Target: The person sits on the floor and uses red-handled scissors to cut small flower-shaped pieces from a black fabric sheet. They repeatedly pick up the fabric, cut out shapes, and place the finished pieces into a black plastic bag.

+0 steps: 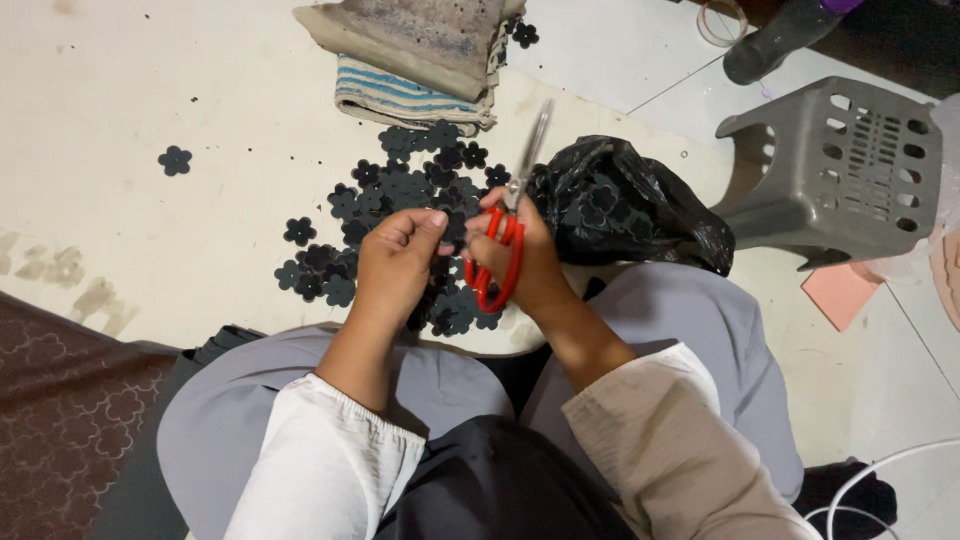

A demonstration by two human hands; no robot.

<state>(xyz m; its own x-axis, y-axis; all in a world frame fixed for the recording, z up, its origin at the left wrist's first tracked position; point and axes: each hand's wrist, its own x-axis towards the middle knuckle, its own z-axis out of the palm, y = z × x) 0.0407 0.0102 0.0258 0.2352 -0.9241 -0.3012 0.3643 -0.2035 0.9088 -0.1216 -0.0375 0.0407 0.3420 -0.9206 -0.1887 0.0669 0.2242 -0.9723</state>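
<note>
My right hand (528, 262) grips red-handled scissors (508, 240), the metal blades pointing up and away. My left hand (398, 262) is pinched shut on a small black flower-shaped piece (455, 226) held right beside the scissors. Below and beyond both hands lies a pile of black flower-shaped pieces (400, 195) on the pale floor. My knees in grey fabric frame the hands.
A black plastic bag (625, 205) holding more flower pieces lies to the right of my hands. A grey plastic stool (835, 165) lies tipped further right. Folded cloths (415, 60) are at the top. A lone flower piece (175, 159) lies left. A patterned sheet (60, 420) lies lower left.
</note>
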